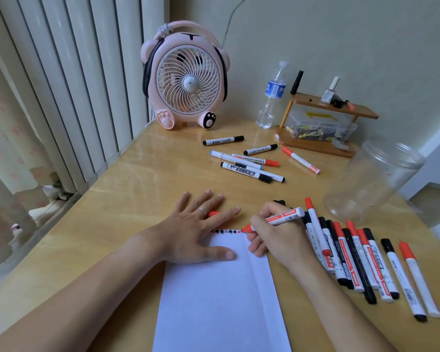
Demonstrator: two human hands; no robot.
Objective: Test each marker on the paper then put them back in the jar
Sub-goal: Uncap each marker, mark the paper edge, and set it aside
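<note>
A white sheet of paper lies on the wooden table, with a row of small black and red marks along its top edge. My left hand lies flat on the paper's top left, fingers spread, with a red cap under the fingers. My right hand grips a red marker whose tip touches the paper's top edge. The clear plastic jar lies tilted at the right with no markers inside. Several red and black markers lie in a row right of my right hand.
More markers are scattered further back on the table. A pink fan stands at the back, a water bottle beside it, and a small wooden shelf with a plastic box. A radiator and a curtain are at the left.
</note>
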